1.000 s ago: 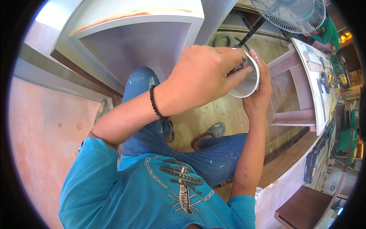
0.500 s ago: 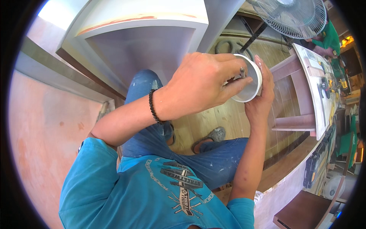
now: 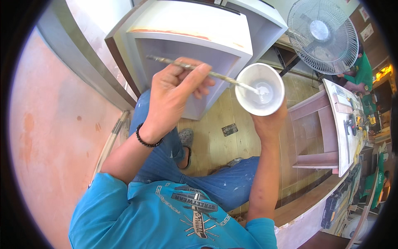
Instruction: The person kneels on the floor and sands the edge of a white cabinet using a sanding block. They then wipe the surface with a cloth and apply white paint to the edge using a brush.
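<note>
My left hand (image 3: 172,93), with a black bead bracelet at its wrist, pinches a slim, paint-stained brush (image 3: 224,78) between thumb and fingers. The brush slants down to the right, its white-coated tip inside a white cup (image 3: 275,85). A little white paint or similar liquid (image 3: 263,94) shows at the cup's bottom. Around the cup's outside wraps my right hand (image 3: 270,122), tilting the mouth toward me; the cup hides most of its fingers.
Ahead stands a white cabinet (image 3: 188,20) with an orange-red streak along its top edge. A pedestal fan (image 3: 320,31) is at the far right. Below it, a workbench (image 3: 336,120) carries several tools. Another person in green (image 3: 361,68) is beyond. A dark plate (image 3: 229,130) lies on the wood floor.
My left hand has drawn back left from over the cup, bringing the brush into full view. The cup has moved slightly left and now faces me more. The view has shifted upward.
</note>
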{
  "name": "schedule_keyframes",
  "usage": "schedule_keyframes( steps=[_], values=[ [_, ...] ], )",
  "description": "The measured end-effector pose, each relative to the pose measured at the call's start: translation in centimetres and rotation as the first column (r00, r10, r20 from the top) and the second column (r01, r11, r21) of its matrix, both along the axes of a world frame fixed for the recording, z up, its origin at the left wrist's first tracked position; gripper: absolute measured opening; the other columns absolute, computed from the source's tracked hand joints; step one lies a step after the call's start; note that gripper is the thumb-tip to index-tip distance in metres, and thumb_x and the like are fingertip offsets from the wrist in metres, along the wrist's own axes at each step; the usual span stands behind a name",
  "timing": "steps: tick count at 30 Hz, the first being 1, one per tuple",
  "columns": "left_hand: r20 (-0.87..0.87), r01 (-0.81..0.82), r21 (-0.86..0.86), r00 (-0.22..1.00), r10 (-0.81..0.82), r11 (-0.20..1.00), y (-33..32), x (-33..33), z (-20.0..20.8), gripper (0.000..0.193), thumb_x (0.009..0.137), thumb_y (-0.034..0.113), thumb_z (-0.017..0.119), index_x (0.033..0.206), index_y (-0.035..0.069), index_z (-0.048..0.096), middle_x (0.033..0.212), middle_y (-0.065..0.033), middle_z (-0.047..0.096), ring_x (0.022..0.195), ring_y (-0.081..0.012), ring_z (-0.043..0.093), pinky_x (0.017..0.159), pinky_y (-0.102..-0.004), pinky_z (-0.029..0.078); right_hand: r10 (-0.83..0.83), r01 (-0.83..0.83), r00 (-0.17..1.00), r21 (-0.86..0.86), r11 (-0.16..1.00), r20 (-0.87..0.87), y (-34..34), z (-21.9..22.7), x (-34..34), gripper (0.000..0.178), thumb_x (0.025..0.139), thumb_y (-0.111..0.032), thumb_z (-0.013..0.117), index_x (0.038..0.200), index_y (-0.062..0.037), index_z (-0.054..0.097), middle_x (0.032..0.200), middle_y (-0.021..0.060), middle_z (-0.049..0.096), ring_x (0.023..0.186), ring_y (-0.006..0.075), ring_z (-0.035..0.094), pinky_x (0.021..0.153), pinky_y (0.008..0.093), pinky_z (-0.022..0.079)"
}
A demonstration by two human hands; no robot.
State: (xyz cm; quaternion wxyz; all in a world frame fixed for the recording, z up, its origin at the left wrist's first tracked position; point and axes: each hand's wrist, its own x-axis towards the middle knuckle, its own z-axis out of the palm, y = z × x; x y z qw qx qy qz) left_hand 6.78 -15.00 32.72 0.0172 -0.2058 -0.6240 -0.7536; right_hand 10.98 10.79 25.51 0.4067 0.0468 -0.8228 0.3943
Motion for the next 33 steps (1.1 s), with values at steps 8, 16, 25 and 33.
schedule_keyframes(
  steps=[8,16,25,33],
  values=[
    [0.265,-0.056,0.215,0.964,-0.003,0.975,-6.1,0.0,-1.5,0.025,0.109,0.026,0.065,0.114,0.002,0.069,0.099,-0.0112,0.076,0.084,-0.0149,0.071,0.074,-0.0276,0.055,0.084,-0.019,0.976,0.306,0.952,-0.202,-4.6,0.6,-2.5,0.094,0.061,-0.018,0.099,0.146,-0.0092,0.059,0.138,0.0064,0.069,0.121,0.0275,0.065,0.106,0.0435,0.04],
    [0.38,0.024,0.396,0.906,-0.188,0.918,-9.9,1.4,-2.8,0.026,0.111,0.028,0.06,0.116,0.004,0.068,0.101,-0.0121,0.076,0.086,-0.0167,0.072,0.076,-0.0286,0.056,0.038,-0.03,0.999,0.326,0.945,-0.019,-8.4,0.8,1.2,0.095,0.06,-0.021,0.099,0.146,-0.0116,0.059,0.137,0.0052,0.069,0.124,0.0258,0.064,0.108,0.044,0.039],
    [0.366,0.18,0.396,0.869,-0.334,0.9,-10.0,1.5,-4.2,0.029,0.113,0.03,0.057,0.121,0.003,0.067,0.104,-0.0119,0.076,0.09,-0.0166,0.072,0.078,-0.0291,0.056,-0.115,0.069,0.981,0.271,0.96,0.159,-10.2,3.0,7.0,0.092,0.062,-0.017,0.098,0.145,-0.0088,0.06,0.138,0.0108,0.066,0.127,0.0332,0.059,0.11,0.0477,0.042],
    [0.373,0.179,0.419,0.86,-0.348,0.89,-8.1,1.7,-5.0,0.033,0.113,0.028,0.057,0.131,0.001,0.064,0.111,-0.0133,0.076,0.092,-0.0174,0.072,0.081,-0.0299,0.057,-0.058,0.028,0.995,0.335,0.942,0.081,-7.7,4.3,8.1,0.093,0.065,-0.027,0.096,0.148,-0.0102,0.058,0.137,0.0121,0.068,0.127,0.0309,0.063,0.108,0.0457,0.039]
  ],
)
